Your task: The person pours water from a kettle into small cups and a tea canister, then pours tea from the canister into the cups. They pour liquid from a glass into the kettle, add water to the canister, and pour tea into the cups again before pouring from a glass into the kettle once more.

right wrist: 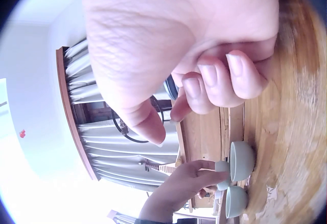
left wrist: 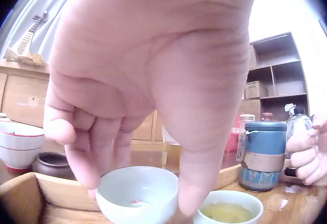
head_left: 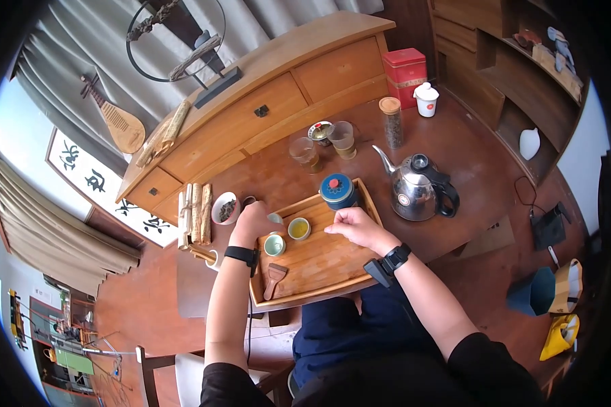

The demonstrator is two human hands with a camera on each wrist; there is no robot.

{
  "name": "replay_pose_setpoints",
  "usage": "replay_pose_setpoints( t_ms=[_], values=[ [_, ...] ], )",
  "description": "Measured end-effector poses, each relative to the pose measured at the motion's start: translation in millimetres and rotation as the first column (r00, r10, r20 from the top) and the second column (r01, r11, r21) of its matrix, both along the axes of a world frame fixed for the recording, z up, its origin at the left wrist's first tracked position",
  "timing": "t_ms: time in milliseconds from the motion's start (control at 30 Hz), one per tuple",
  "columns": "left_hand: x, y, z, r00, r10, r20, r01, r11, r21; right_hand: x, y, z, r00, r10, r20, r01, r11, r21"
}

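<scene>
My left hand point(head_left: 252, 224) pinches a small pale cup point(head_left: 275, 218) at the tray's left side; the left wrist view shows thumb and fingers on opposite sides of this cup point(left wrist: 138, 196). A cup of yellow-green tea point(head_left: 299, 229) stands beside it, and another pale green cup point(head_left: 274, 245) sits nearer me. Over the wooden tray point(head_left: 319, 266), my right hand point(head_left: 360, 230) holds nothing, its fingers loosely curled and the thumb apart from the index finger point(right wrist: 181, 106). Just behind it is a blue lidded pot point(head_left: 338, 192).
A steel kettle point(head_left: 414, 193) stands right of the tray. Left are a bowl of leaves point(head_left: 225, 209) and bamboo rolls point(head_left: 200, 214). A brown wooden tool point(head_left: 275, 279) lies on the tray. Glass cups point(head_left: 342, 139) and a jar point(head_left: 392, 125) stand behind.
</scene>
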State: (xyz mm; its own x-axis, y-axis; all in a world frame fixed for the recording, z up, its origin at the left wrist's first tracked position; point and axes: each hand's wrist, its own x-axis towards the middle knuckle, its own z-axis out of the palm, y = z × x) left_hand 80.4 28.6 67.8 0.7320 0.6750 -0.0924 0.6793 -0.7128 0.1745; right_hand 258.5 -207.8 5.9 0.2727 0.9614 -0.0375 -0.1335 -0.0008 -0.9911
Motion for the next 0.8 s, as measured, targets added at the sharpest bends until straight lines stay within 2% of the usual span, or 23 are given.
replay_pose_setpoints(
  t_ms=[267, 400, 567, 600, 667, 800],
  values=[
    [5.7, -5.1, -19.4, 1.000, -0.019, -0.023, 0.020, 0.999, 0.045, 1.8, 2.8, -8.0, 1.000, 0.017, -0.004, -0.017, 0.999, 0.036],
    [4.7, 0.0, -22.0, 0.998, -0.057, -0.041, 0.057, 0.998, 0.005, 1.9, 2.3, -8.2, 1.000, 0.017, 0.005, -0.017, 0.999, 0.029],
    [1.8, -6.2, -2.2, 0.995, -0.099, 0.011, 0.099, 0.963, -0.253, 1.7, 3.2, -8.7, 1.000, 0.021, 0.015, -0.021, 1.000, 0.020],
    [1.2, -9.2, -0.3, 0.995, -0.099, 0.012, 0.098, 0.963, -0.253, 1.9, 3.6, -9.5, 1.000, 0.021, 0.015, -0.021, 1.000, 0.020],
    [1.7, -20.4, 3.6, 0.979, -0.201, -0.032, 0.198, 0.977, -0.078, 1.8, 4.1, -10.5, 1.000, 0.025, 0.006, -0.025, 0.999, 0.026],
    [10.2, -50.3, 12.6, 0.958, -0.287, -0.023, 0.283, 0.953, -0.105, 1.2, 3.3, -9.2, 1.000, 0.029, 0.012, -0.029, 0.999, 0.014]
  ],
)
